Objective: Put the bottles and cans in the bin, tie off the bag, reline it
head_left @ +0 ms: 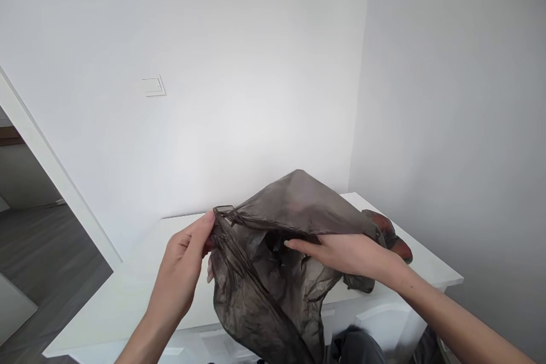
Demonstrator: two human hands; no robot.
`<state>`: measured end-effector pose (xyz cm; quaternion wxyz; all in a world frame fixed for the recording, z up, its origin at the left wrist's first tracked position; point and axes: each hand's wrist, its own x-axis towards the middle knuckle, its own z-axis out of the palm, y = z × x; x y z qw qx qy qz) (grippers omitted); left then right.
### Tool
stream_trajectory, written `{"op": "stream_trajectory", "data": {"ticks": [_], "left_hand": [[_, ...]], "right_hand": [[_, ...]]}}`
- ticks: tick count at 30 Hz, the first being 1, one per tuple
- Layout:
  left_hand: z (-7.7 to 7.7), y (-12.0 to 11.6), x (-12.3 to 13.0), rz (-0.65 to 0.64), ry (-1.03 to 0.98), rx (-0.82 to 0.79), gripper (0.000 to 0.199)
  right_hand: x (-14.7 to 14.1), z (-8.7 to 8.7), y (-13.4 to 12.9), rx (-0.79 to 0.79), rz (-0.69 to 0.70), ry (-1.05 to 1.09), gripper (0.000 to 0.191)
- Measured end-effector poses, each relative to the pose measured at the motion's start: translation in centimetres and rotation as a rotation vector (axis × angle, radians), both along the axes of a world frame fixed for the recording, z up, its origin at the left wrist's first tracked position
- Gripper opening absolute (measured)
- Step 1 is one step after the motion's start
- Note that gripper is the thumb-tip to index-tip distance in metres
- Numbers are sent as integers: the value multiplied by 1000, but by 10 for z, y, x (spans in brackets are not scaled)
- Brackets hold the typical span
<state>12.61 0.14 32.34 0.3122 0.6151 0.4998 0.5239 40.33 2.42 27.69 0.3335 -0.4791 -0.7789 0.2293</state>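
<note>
A thin, see-through dark grey plastic bag (307,199) is spread between my hands above a white table. My left hand (183,261) pinches the bag's gathered edge between thumb and fingers. On the other side, my right hand (350,253) reaches into the mouth of the bag. Its thumb is stretched out and shows in the opening, while the other fingers lie under the film and lift it into a peak. The lower part of the bag hangs in folds past the table's front edge.
The white table (128,296) has drawers or panels at its front. Reddish-brown rounded things (386,227), possibly shoes, lie at its right, partly behind the bag. A white wall (264,68) with a switch (153,86) stands behind. Left is a doorway with a grey floor (46,256).
</note>
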Motion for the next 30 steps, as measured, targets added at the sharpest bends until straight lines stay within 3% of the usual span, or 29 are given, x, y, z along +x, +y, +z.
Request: {"op": "stream_trajectory", "data": {"ticks": [4,7,8,10,12,13,16,22,26,30], "left_hand": [[-7,3,0,181,251,194,33],[-9,-3,-1,288,337,515,25],[-9,-5,0,245,390,618,23],[-8,-8,0,28,582,725,23],[-10,-5,2,-182,839,709,26],[-12,0,2,-223,955,690,28],[-26,26,2,-103,1154,645,40],[-49,73,-7,190,1165,488,47],[-49,83,-10,156,1135,363,55],[-49,92,-7,76,1085,290,60]], "right_hand": [[-9,-3,2,-43,43,-183,39],[-12,4,3,-103,71,-234,42],[-13,7,4,-120,71,-239,44],[-16,14,10,-117,79,-235,45],[-19,21,19,-72,98,-209,42],[-21,24,24,-42,118,-194,41],[-27,29,36,20,227,-177,42],[-37,23,30,-27,314,-255,51],[-39,20,29,-144,271,-325,71],[-43,16,50,-248,232,-373,79]]}}
